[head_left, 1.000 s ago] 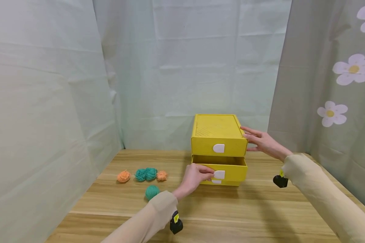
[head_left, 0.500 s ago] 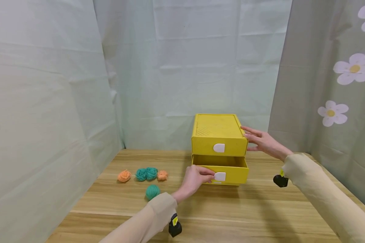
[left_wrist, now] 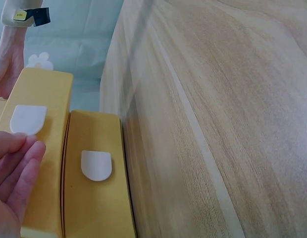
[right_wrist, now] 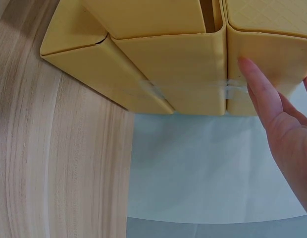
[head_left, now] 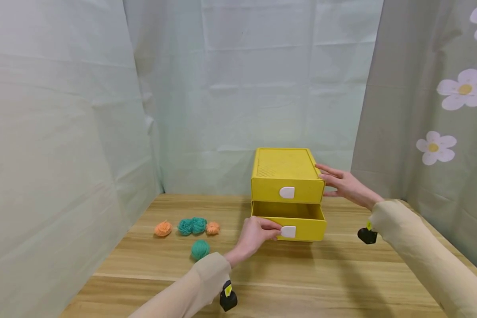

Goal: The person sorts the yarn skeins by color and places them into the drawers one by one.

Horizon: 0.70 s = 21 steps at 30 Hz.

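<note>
A yellow cabinet of three stacked drawers [head_left: 288,163] stands on the wooden table. Its middle drawer [head_left: 310,227] is pulled part way out, and the inside that shows looks bare. My left hand [head_left: 252,234] pinches the white tab handle [head_left: 289,231] of that drawer, thumb and fingertips at the tab's edge in the left wrist view. Below it, the bottom drawer [left_wrist: 96,203] is closed, with its own white tab. Fairly straight fingers of my right hand [head_left: 347,187] rest against the right side of the top unit; the right wrist view shows a fingertip on the yellow wall [right_wrist: 272,54].
Left of the cabinet lie yarn balls: an orange one [head_left: 163,229], a teal pair [head_left: 192,226], a smaller orange one [head_left: 212,228], and a round green one [head_left: 200,249] near my left sleeve. Pale cloth [head_left: 258,88] hangs behind the table [head_left: 286,282].
My left hand has drawn the middle drawer slightly further out, so its front now hides the bottom drawer's tab in the head view. The right hand stays at the cabinet's side.
</note>
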Tool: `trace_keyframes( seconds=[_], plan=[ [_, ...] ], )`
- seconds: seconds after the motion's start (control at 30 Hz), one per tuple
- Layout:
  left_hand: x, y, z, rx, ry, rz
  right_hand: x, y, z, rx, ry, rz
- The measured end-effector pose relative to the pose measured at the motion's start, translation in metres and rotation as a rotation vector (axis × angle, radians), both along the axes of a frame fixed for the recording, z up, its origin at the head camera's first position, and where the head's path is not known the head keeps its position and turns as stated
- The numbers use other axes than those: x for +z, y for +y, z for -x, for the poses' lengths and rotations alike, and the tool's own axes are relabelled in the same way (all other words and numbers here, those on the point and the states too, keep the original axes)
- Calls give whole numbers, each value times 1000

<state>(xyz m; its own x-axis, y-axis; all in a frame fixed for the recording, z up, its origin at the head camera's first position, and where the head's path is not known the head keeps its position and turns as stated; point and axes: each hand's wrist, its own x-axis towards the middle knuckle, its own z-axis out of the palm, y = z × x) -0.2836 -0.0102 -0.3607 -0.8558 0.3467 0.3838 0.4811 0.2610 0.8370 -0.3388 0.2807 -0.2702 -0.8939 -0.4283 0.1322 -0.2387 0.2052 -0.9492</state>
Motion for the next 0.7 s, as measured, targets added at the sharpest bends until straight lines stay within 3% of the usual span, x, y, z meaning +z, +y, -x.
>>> trace_keyframes(
  seconds=[0.47, 0.7],
  plan=[
    [1, -13, -1, -27, 6, 23, -2, -3, 1, 19, -7, 24],
    [27, -30, -17, -149, -105, -77, -3, -3, 1, 18, -1, 12]
  ],
)
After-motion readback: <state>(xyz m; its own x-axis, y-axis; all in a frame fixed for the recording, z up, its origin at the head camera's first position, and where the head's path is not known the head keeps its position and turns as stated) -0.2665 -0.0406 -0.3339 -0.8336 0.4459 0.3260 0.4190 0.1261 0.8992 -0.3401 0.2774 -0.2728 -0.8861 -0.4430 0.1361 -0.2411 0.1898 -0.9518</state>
